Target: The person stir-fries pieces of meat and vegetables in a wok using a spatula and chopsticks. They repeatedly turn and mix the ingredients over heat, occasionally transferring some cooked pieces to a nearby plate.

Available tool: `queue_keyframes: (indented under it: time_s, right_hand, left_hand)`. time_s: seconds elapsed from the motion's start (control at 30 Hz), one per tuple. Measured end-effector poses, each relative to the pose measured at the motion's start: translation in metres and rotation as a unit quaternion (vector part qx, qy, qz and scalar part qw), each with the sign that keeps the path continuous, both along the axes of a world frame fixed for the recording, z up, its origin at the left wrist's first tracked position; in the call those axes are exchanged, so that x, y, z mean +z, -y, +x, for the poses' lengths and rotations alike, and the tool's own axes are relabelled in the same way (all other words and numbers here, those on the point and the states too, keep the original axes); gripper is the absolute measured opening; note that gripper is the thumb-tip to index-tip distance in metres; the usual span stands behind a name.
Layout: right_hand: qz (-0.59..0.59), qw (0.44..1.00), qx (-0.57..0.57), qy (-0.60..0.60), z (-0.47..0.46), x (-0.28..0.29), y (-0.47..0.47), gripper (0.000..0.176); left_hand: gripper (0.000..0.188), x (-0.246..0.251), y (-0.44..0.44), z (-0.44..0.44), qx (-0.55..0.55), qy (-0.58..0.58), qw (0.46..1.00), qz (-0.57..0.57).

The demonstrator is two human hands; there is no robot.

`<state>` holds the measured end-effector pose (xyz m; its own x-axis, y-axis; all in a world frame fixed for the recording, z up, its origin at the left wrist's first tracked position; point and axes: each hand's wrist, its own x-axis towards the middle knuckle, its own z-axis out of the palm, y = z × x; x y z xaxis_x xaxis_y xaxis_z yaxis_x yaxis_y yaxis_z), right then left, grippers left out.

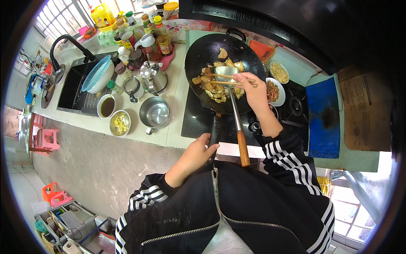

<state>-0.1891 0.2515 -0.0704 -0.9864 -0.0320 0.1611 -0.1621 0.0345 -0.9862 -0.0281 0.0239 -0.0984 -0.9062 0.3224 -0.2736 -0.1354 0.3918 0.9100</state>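
A black wok stands on the stove, with browned food pieces over its lower half. My right hand holds a pair of wooden chopsticks, whose tips reach over the food. Beneath them, the metal blade of a wok spatula rests among the pieces; its wooden handle sticks out over the wok's near rim towards my body, with no hand on it. My left hand is closed around the wok's long black handle.
Right of the wok are a white dish of reddish chopped meat, a bowl of pale slices and a gas burner. To the left stand a metal cup, two small bowls, a kettle, bottles and a sink.
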Motion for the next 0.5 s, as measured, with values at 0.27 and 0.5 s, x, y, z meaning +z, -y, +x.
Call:
queue_keyframes:
  time_s: [0.27,0.5]
  right_hand:
    - [-0.070,0.994,-0.077,0.015,-0.014,-0.002,-0.004,0.026]
    - [-0.180,0.968,-0.171,0.046,-0.013,-0.007,-0.015,0.029]
  left_hand:
    - [0.051,0.008,0.001,0.004,-0.007,0.036,0.999,-0.013]
    - [0.055,-0.004,-0.001,0.008,-0.010,0.039,0.999,0.005]
